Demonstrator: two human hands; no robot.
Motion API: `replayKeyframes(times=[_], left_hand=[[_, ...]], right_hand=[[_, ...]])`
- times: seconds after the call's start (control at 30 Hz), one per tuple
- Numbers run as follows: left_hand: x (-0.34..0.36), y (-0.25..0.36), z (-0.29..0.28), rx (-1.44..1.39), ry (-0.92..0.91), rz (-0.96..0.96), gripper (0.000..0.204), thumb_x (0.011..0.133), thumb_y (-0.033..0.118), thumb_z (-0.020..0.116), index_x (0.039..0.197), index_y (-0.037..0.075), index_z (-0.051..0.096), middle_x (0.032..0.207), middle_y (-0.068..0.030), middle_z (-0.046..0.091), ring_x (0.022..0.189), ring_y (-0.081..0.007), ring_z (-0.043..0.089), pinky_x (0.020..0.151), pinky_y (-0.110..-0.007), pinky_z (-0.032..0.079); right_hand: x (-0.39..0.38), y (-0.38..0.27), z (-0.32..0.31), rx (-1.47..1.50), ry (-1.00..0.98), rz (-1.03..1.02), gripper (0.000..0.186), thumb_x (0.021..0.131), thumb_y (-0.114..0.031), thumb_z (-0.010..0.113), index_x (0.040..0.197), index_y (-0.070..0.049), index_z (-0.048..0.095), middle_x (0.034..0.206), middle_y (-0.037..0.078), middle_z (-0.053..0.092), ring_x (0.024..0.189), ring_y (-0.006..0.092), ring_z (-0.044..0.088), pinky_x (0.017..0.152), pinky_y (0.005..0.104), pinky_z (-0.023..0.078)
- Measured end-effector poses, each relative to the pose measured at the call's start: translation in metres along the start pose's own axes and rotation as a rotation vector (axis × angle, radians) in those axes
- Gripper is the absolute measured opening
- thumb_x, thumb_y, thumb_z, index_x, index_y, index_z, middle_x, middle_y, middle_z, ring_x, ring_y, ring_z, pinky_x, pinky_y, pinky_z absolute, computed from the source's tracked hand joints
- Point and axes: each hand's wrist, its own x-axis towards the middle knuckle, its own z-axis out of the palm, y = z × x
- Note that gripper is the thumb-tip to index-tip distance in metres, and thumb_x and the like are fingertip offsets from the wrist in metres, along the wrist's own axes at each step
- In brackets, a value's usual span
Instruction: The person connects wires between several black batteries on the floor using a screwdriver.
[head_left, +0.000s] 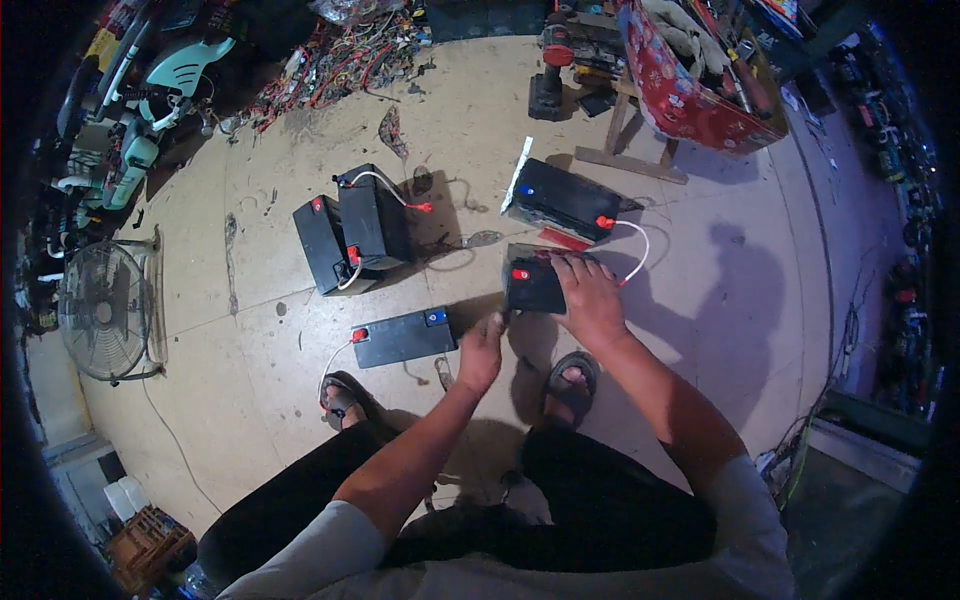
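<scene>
My right hand (592, 302) grips the top of a black battery (534, 292) with a red terminal cap, its fingers bent over the right part of the case. Beside that battery's left front corner is my left hand (481, 354), closed, with its thumb side close to the case; anything within its fingers is hidden. Just beyond lies another black battery (565, 198) with a blue cap, a red cap and a white cable (645, 245). Nearer my left foot rests a black battery (405, 338) with its own white cable (325, 375).
Two more black batteries (375, 222) stand together at left. A fan (105, 312) lies farther left. Wire scraps (330, 65) are heaped at the back. A cordless drill (553, 75) and a red patterned tool box (690, 110) on a wooden stand occupy the far right.
</scene>
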Motion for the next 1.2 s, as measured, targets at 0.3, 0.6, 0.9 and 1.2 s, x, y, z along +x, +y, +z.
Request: replayKeyframes(times=[0.3, 0.6, 0.9, 1.2], left_hand=[[-0.108, -0.021, 0.007, 0.140, -0.266, -0.199, 0.042, 0.107, 0.025, 0.058, 0.140, 0.000, 0.061, 0.132, -0.0192, 0.069, 0.123, -0.0249, 0.065, 0.106, -0.037, 0.048], [-0.131, -0.048, -0.008, 0.381, -0.327, -0.235, 0.045, 0.102, 0.031, 0.060, 0.137, 0.004, 0.064, 0.125, -0.0251, 0.070, 0.117, -0.0365, 0.069, 0.102, -0.042, 0.052], [-0.133, -0.072, -0.001, 0.527, -0.513, -0.264, 0.047, 0.102, 0.031, 0.058, 0.142, 0.007, 0.060, 0.125, -0.0252, 0.070, 0.117, -0.0393, 0.068, 0.103, -0.044, 0.051], [-0.155, -0.064, 0.026, 0.185, -0.522, -0.087, 0.057, 0.099, 0.029, 0.062, 0.151, 0.009, 0.049, 0.144, -0.0216, 0.061, 0.136, -0.0373, 0.055, 0.114, -0.047, 0.042]], right_hand=[[0.001, -0.002, -0.004, -0.022, -0.031, 0.011, 0.096, 0.060, -0.025, 0.095, 0.144, -0.009, 0.051, 0.132, 0.012, 0.060, 0.125, 0.0305, 0.057, 0.107, 0.0461, 0.043], [0.000, -0.002, -0.002, 0.006, 0.004, -0.013, 0.098, 0.058, -0.022, 0.096, 0.143, -0.009, 0.051, 0.131, 0.012, 0.060, 0.123, 0.0315, 0.058, 0.107, 0.0462, 0.043], [0.002, -0.001, -0.003, 0.008, 0.020, -0.020, 0.096, 0.058, -0.022, 0.096, 0.142, -0.009, 0.052, 0.129, 0.012, 0.061, 0.121, 0.0319, 0.059, 0.106, 0.0462, 0.044], [0.000, 0.004, 0.002, -0.013, 0.015, 0.004, 0.094, 0.059, -0.024, 0.096, 0.141, -0.009, 0.053, 0.130, 0.012, 0.061, 0.123, 0.0312, 0.058, 0.107, 0.0461, 0.043]])
